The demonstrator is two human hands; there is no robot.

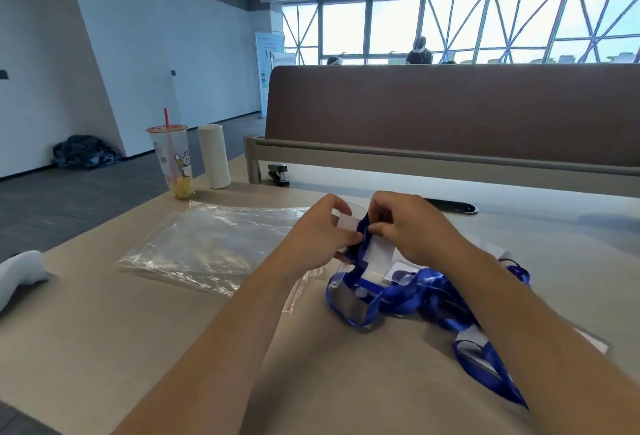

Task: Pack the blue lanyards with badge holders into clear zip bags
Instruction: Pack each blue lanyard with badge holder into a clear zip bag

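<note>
Left hand (322, 233), right hand (412, 226) on steeply tilted badge holder (377, 254)

The badge holder (377, 256) I am holding is showing clear, glossy plastic over a white paper card. The lanyards (426, 292) are looking like smooth blue woven cloth with a slight sheen. The zip bags (207, 244) are gleaming as thin, crinkled clear plastic. The counter (138, 348) is looking smooth, matt and beige. The cup (171, 157) is showing translucent plastic, and the partition (450, 112) is looking like matt brown cloth.
</note>
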